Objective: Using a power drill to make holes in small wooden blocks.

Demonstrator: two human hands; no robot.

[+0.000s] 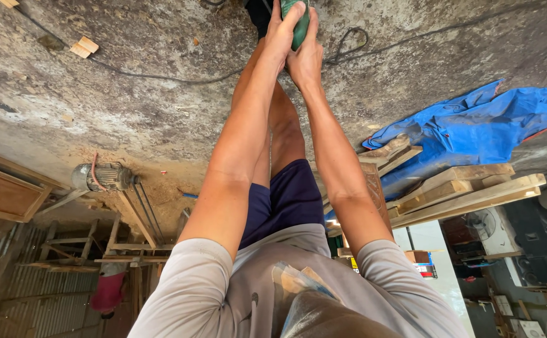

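Observation:
Both my arms stretch down past my dark blue shorts (286, 200) toward the concrete floor (129, 106). My left hand (283, 31) and my right hand (306, 59) are clasped together around a green power tool (301, 34) at the top edge of the view. Most of the tool is cut off by the frame or hidden by my fingers. A black cable (161, 76) runs across the floor toward it.
A blue tarp (474, 125) lies over stacked wooden planks (461, 188) on the right. A grey electric motor (101, 176) sits by a wooden frame and sawdust on the left. Small wood offcuts (82, 47) lie on the floor at upper left.

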